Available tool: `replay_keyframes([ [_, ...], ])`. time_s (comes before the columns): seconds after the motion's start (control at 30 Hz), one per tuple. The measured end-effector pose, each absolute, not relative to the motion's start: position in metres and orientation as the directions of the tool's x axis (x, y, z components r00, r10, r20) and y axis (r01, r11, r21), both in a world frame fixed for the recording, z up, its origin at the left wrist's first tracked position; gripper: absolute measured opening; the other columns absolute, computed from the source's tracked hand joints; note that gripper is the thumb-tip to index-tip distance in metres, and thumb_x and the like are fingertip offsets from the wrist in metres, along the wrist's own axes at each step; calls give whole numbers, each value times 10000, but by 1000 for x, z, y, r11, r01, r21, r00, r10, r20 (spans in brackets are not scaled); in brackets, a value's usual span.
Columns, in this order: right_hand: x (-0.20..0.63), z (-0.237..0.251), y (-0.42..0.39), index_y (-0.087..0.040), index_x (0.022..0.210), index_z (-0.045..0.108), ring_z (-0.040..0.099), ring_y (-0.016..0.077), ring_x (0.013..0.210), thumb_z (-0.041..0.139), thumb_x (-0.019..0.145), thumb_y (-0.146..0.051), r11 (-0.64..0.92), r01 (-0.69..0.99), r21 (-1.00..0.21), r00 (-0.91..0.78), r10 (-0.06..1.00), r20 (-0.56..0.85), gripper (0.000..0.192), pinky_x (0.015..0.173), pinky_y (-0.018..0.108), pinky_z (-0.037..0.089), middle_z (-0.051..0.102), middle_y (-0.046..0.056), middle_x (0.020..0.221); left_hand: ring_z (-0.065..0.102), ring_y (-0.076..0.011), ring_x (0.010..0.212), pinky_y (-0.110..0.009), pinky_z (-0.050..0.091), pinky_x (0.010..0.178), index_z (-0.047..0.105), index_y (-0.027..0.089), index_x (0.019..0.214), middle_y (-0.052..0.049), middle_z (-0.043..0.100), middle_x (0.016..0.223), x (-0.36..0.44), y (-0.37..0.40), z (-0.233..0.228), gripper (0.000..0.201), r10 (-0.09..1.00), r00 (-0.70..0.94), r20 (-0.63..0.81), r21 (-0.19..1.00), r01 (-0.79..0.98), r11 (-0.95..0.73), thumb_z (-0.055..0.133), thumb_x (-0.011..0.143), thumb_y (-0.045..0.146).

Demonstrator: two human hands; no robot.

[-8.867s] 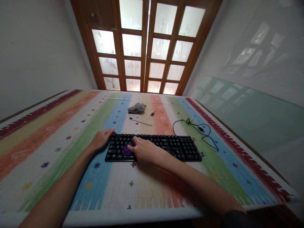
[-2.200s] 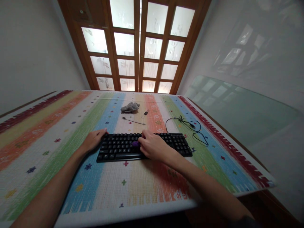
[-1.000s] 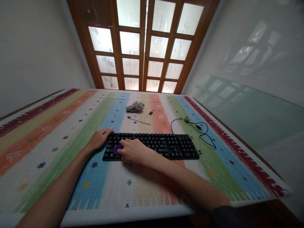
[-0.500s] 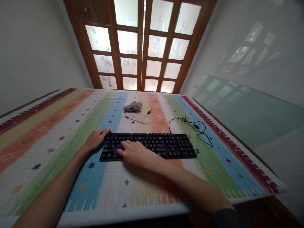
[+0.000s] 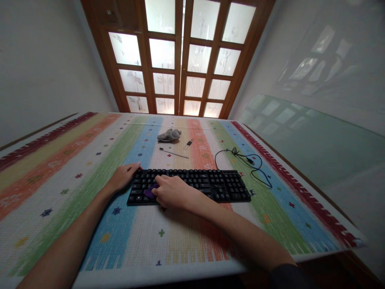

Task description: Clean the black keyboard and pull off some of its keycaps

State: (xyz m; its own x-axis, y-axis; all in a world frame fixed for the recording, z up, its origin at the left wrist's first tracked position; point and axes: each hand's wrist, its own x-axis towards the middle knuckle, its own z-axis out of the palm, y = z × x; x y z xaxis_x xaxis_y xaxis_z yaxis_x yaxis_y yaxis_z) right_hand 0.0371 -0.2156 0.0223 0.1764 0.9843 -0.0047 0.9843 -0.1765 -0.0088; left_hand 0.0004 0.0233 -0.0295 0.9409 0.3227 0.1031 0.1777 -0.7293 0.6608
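A black keyboard lies across the striped tablecloth in front of me. My left hand rests on the keyboard's left end, fingers curled over its edge. My right hand presses a small purple blob onto the keys at the left part of the keyboard. Most of the blob is hidden under my fingers. The keyboard's black cable lies coiled behind its right end.
Behind the keyboard lie a crumpled grey cloth, a thin dark stick and a small clip-like tool. A glass sheet leans along the right wall. Wooden doors with frosted panes stand at the table's far edge.
My right hand with the purple blob went from the middle keys to the left part of the keyboard and has stayed there over the last second. My left hand has kept its hold.
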Motion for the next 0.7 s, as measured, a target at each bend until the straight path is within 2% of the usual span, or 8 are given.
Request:
replay_keyframes([
  [0.27,40,12,-234,-173,1223,660,650,255,913,489,978,-279,-173,984,-31,173,985,-20,317,674,354,548,641,155,1077,642,-242,745,-311,482,741,708,202,750,-37,728,739,1,24,-31,589,322,939,118,640,176,-748,335,836,650],
  [0.43,36,16,-236,-151,1131,691,645,258,942,533,972,-324,-186,982,-19,186,982,-32,283,683,351,558,637,155,1089,640,-239,727,-316,479,733,707,199,745,-38,713,718,1,25,-32,597,307,943,126,637,160,-754,332,832,656],
  [0.57,34,22,-234,-130,1049,720,633,256,977,517,977,-269,-205,979,7,205,978,-41,256,693,340,561,633,156,1093,643,-245,734,-319,474,731,696,197,742,-42,714,723,1,25,-32,604,305,946,114,636,166,-754,332,831,671],
  [0.7,34,18,-239,-145,1092,705,629,253,981,509,985,-299,-210,978,4,210,977,-30,271,705,345,559,629,155,1087,654,-256,782,-320,476,755,698,201,750,-45,732,766,2,26,-32,592,306,944,121,640,162,-751,342,830,667],
])
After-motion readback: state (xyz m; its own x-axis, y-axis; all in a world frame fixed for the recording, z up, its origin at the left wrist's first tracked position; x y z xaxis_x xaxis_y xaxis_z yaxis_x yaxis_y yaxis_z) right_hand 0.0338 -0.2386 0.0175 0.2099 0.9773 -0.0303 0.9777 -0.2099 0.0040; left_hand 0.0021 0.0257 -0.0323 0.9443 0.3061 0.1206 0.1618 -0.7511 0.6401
